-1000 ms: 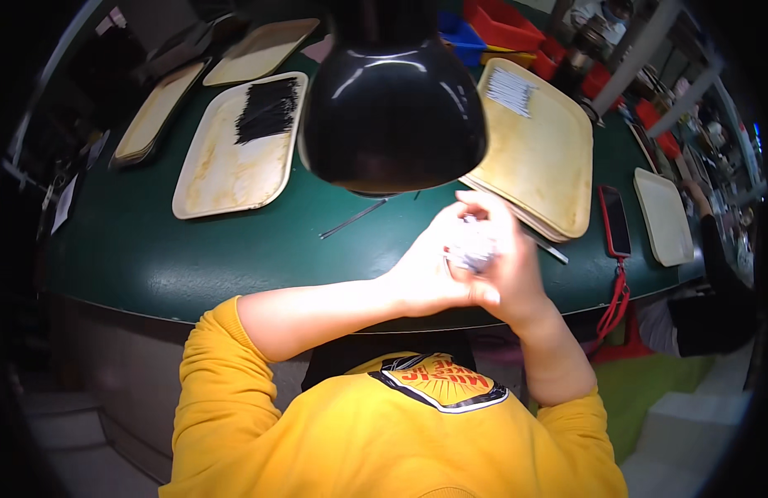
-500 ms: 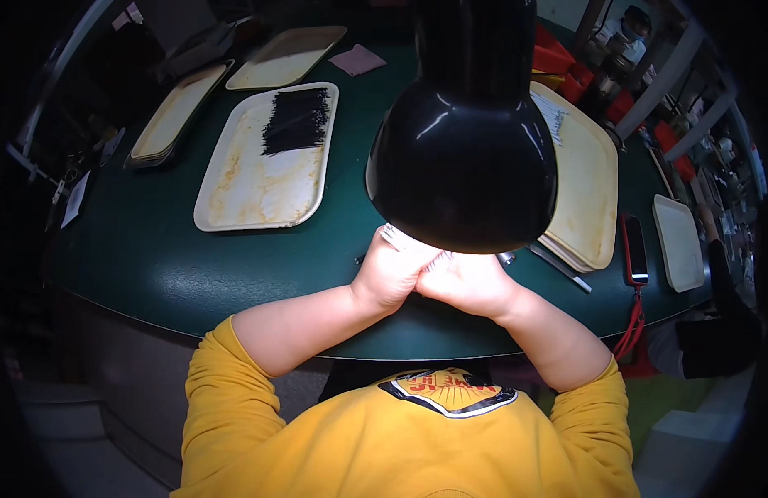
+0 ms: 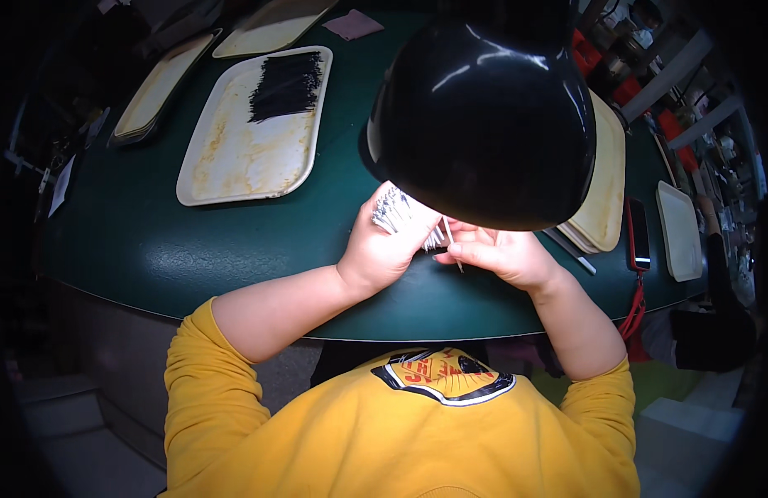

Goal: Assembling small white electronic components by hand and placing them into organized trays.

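Note:
My left hand (image 3: 371,256) is closed around a bundle of thin white sticks (image 3: 391,211), whose dark-tipped ends fan out above the thumb. Just right of it, my right hand (image 3: 515,259) pinches a single thin white stick (image 3: 459,264) between thumb and fingers, close to the bundle's lower end. A black lamp shade (image 3: 484,124) hangs over both hands and covers part of the fingers and the bundle. Bright lamplight washes out some detail of the sticks.
On the green table (image 3: 259,257), a stained cream tray (image 3: 243,162) bears a patch of thin black strands (image 3: 286,85). More trays (image 3: 164,83) lie at the far left and, partly behind the lamp, stacked trays (image 3: 604,191) at right. A phone (image 3: 639,232) with a red strap lies beyond.
My hands were pressed together; now the right has drawn slightly apart and pinches one stick. More of the bundle shows in my left hand. The whole view has shifted, and the lamp looks larger.

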The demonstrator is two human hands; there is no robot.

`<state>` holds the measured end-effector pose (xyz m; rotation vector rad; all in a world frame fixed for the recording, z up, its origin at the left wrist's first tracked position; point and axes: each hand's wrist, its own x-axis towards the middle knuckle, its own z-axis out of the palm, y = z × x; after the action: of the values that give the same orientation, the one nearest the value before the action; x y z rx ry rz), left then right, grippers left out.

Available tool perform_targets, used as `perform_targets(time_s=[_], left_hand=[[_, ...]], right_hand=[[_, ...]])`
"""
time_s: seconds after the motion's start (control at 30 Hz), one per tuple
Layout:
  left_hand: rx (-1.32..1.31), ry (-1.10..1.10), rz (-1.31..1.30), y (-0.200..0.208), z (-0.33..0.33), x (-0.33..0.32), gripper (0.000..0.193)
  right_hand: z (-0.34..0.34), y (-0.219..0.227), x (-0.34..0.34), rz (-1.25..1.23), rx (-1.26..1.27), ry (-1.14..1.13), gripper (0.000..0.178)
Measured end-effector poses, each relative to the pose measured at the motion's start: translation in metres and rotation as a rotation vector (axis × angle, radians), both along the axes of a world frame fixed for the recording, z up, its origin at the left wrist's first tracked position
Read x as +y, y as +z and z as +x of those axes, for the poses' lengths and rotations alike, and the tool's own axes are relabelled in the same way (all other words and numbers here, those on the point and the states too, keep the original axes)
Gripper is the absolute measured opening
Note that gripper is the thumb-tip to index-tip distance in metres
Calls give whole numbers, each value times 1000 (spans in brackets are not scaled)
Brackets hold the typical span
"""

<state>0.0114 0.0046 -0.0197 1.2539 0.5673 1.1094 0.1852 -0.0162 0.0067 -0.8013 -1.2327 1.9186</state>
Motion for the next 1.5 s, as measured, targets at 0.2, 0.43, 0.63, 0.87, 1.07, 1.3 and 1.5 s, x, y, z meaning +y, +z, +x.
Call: perform_targets(time_s=[0.2,0.43,0.63,0.87,1.07,1.3,1.5], left_hand=[[19,-35,-195,-3,4,0,14],[-174,83,-230,-4,-3,11,12],[-134,-53,-365,-5,10,1,16],[140,-93,-32,6,0,-2,13],[487,-134,481,2,-2,-6,19],[516,-322,409,7,-9,-2,23],[235,-309,168,9,-3,4,11]], right_hand=[[-10,-20,-14,197,-268,-220,40],[-3,-15,-14,391,-414,-370,10],[-21,-15,-10,585,-679,-453,12],[5,8,-13,836,-820,-555,18],[-6,25,-6,1459,-721,-228,39],[-22,24,10,1401,-545,284,47],[-4,-2,25,977,-326,-376,27]])
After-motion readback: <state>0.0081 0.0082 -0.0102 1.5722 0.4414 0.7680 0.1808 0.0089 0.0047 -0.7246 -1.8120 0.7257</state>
